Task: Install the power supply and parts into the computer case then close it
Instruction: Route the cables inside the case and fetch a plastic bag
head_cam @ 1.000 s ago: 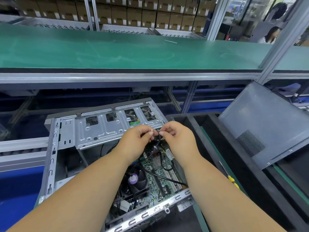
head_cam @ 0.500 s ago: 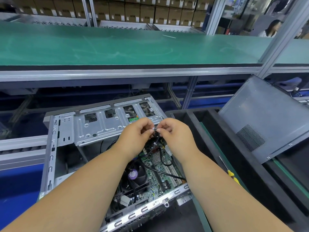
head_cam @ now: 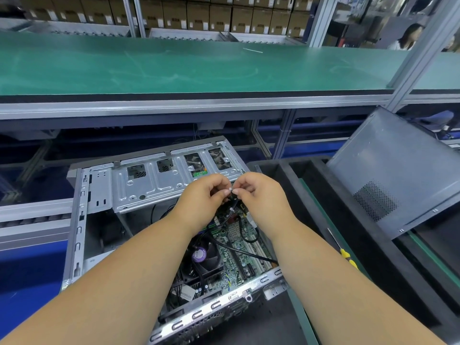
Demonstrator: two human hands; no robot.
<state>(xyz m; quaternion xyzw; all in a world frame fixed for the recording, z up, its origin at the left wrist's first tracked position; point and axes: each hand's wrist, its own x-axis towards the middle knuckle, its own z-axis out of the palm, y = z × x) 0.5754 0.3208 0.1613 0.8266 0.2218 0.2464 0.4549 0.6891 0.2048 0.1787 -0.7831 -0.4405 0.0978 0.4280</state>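
The open grey steel computer case [head_cam: 104, 195] lies on its side so its green motherboard [head_cam: 239, 245] faces up. Above it, the left hand [head_cam: 201, 197] and right hand [head_cam: 258, 195] meet, fingertips pinching a thin black cable [head_cam: 240, 225] lifted for routing, wrists bent downward.

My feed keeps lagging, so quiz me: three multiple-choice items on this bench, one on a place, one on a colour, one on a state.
1. Where does the grey metal side panel lean?
A) right of the open silver computer case
B) left of it
C) on it

2. The handle of the screwdriver is:
A) red
B) yellow
C) blue

3. The left hand and right hand are:
A) flat on the bench
B) pinching a thin black cable
C) holding the panel

Answers: A, it tilts against the black tray at right; B, yellow grip shows; B, fingertips meet on the cable.
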